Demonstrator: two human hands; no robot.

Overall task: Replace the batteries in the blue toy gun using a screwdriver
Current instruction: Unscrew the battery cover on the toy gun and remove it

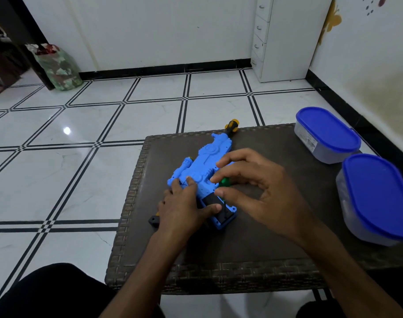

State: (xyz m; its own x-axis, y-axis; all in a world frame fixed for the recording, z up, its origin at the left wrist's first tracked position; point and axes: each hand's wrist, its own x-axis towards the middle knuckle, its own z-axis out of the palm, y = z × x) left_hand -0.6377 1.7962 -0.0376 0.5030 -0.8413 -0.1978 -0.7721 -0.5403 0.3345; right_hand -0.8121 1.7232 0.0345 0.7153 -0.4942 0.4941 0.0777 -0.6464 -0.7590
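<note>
Nearest you, the dark woven worktop (pixel 218 267) shows its basket-weave rim, with your knees in dark cloth below it. Your left hand (pixel 184 207) lies flat on the rear of the blue toy gun (pixel 202 171), fingers straight and pressing it down, thumb across the open black battery bay (pixel 215 204). Your right hand (pixel 260 187) hovers over the gun's right side, fingers loosely spread and holding nothing; a green part (pixel 224 182) sits beneath them, possibly a battery. The gun lies mid-worktop, muzzle pointing away. Beyond its muzzle the yellow-and-black screwdriver (pixel 231 126) rests at the far edge. Two blue-lidded containers (pixel 329 134) stand at the right. Farther off lie white floor tiles (pixel 81 134) with black lines, a white drawer cabinet (pixel 285 37) and the wall.
</note>
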